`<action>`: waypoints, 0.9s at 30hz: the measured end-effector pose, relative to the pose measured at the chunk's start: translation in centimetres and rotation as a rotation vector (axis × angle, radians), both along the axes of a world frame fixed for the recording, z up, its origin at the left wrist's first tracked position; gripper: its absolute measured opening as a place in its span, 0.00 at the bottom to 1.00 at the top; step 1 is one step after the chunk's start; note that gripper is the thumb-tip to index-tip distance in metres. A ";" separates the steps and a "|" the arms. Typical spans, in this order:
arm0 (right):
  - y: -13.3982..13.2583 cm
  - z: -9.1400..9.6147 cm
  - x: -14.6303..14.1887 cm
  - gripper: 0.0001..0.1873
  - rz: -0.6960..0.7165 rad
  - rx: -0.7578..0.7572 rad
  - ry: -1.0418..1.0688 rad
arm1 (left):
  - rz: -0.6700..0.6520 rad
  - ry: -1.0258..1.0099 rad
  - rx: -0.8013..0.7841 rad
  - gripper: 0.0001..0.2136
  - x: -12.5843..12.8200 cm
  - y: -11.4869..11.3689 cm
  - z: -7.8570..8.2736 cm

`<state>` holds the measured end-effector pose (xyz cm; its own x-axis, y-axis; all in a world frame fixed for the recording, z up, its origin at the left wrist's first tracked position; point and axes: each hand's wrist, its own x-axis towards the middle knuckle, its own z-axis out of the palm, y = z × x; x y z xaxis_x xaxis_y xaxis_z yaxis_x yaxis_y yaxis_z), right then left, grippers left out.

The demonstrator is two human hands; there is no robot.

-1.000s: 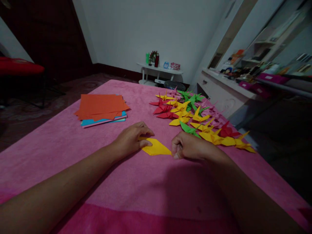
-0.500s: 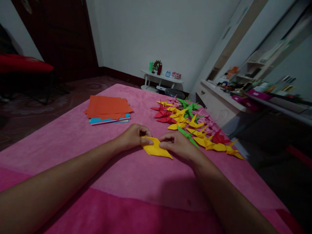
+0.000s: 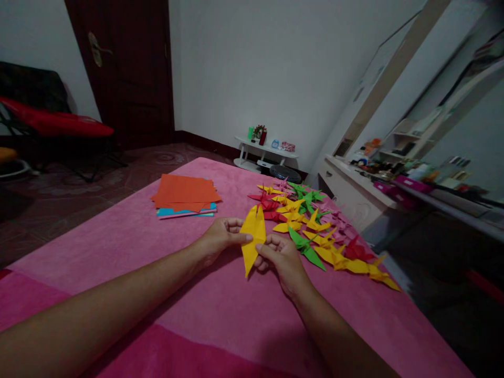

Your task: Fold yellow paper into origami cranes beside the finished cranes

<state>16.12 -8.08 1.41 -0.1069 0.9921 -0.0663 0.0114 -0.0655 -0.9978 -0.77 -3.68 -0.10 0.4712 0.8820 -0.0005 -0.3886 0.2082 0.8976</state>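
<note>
Between my two hands is a folded yellow origami paper (image 3: pixel 253 236), held upright as a long diamond with a split top point. My left hand (image 3: pixel 221 239) pinches its left edge, thumb lying across the front face. My right hand (image 3: pixel 279 258) grips the lower right side, thumb in front and fingers curled behind. Just right of my right hand lies a green paper crane (image 3: pixel 306 249). Behind it spread several finished cranes in yellow (image 3: pixel 289 203), red (image 3: pixel 357 249), green and pink.
A stack of coloured paper with orange sheets (image 3: pixel 187 190) on top lies at the left of the pink-covered table (image 3: pixel 129 241). Beyond stand a small white shelf (image 3: pixel 268 150), a red chair (image 3: pixel 59 123) and, at right, a cluttered dresser (image 3: pixel 354 184).
The yellow paper has been raised and turned from lying nearly sideways to standing upright, its points now up and down. The view has tilted up and shifted left.
</note>
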 end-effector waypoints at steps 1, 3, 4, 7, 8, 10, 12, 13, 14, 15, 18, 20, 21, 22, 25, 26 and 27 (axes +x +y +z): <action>0.0 -0.1 0.0 0.16 0.004 0.003 0.001 | 0.010 0.007 -0.001 0.20 0.1 -0.1 0.0; 0.0 -0.4 0.0 0.16 -0.003 0.025 -0.007 | 0.029 0.048 -0.018 0.20 0.2 -0.2 0.0; 0.1 -0.5 0.0 0.15 -0.009 0.042 -0.013 | 0.035 0.071 -0.026 0.19 0.2 -0.2 0.1; 0.1 -0.8 0.1 0.14 -0.003 0.076 -0.022 | 0.049 0.111 -0.012 0.18 0.2 -0.3 0.2; 0.1 -0.9 0.1 0.13 0.009 0.078 -0.023 | 0.058 0.117 0.006 0.17 0.3 -0.3 0.2; 0.0 -1.0 0.0 0.13 0.034 0.077 -0.035 | 0.080 0.125 0.041 0.16 0.3 -0.3 0.2; -0.2 -1.0 0.0 0.14 0.036 0.084 -0.062 | 0.085 0.143 0.055 0.16 0.3 -0.4 0.2; -0.2 -0.9 0.0 0.14 0.022 0.096 -0.075 | 0.078 0.154 0.054 0.16 0.3 -0.4 0.2; -0.2 -0.8 0.0 0.14 -0.001 0.112 -0.085 | 0.069 0.165 0.056 0.16 0.3 -0.4 0.2; -0.2 -0.8 -0.1 0.14 -0.029 0.132 -0.091 | 0.060 0.176 0.064 0.16 0.3 -0.4 0.2; -0.2 -0.7 -0.1 0.14 -0.087 0.176 -0.087 | 0.063 0.195 0.099 0.15 0.6 -0.7 0.4; -0.1 -0.8 -0.1 0.14 -0.075 0.168 -0.087 | 0.069 0.192 0.102 0.14 0.8 -1.0 0.6; -0.1 -0.9 -0.1 0.13 -0.064 0.163 -0.085 | 0.071 0.188 0.098 0.14 1.0 -1.2 0.7; -0.1 -0.9 -0.2 0.12 -0.060 0.164 -0.079 | 0.076 0.188 0.095 0.14 1.1 -1.4 0.8; -0.1 -1.0 -0.2 0.10 -0.103 0.219 -0.023 | 0.088 0.246 0.124 0.14 1.4 -1.9 1.2; -0.1 -1.0 -0.2 0.09 -0.122 0.253 0.006 | 0.092 0.276 0.140 0.14 1.4 -2.0 1.4; -0.1 -1.0 -0.2 0.09 -0.137 0.286 0.031 | 0.093 0.304 0.153 0.15 1.5 -2.1 1.5</action>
